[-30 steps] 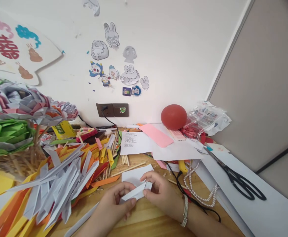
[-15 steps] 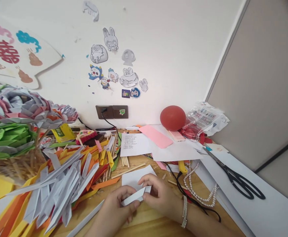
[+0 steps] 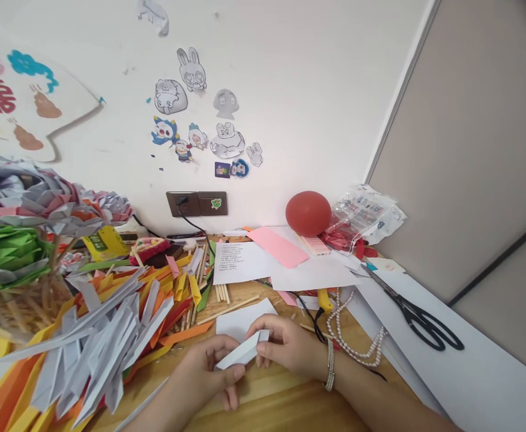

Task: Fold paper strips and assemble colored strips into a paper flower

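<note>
L hand & R hand both pinch folded wht strip betw. them, crease in nr R hand, wht sheet just beyond both.

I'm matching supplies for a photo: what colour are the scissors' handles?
The scissors' handles are black, seen best in the current head view.
</note>
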Action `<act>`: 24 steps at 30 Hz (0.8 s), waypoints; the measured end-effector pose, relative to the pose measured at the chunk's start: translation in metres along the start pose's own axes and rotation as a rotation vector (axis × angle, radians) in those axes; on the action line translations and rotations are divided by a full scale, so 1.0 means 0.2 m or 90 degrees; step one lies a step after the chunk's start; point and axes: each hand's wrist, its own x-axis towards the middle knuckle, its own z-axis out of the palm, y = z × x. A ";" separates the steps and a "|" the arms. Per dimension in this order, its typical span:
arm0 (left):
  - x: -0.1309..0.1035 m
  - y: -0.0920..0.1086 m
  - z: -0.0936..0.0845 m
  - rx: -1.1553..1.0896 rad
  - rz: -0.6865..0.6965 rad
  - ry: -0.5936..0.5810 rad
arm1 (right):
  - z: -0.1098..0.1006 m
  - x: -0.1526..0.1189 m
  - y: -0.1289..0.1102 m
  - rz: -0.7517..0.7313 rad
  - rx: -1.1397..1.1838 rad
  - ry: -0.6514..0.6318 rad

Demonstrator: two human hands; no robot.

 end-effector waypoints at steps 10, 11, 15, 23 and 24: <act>-0.02 0.01 0.00 -0.004 0.035 -0.039 | 0.05 0.01 0.04 0.024 -0.027 0.110; -0.02 0.02 0.00 -0.014 0.028 -0.040 | 0.04 0.01 0.04 0.025 -0.018 0.107; -0.03 0.03 0.00 -0.066 0.020 -0.009 | 0.02 0.01 0.03 0.018 0.053 0.070; -0.03 0.03 -0.01 -0.213 0.028 0.101 | 0.03 0.04 0.02 0.007 0.153 0.086; -0.03 0.02 -0.02 -0.216 0.030 0.105 | 0.04 0.04 0.01 0.013 0.150 0.085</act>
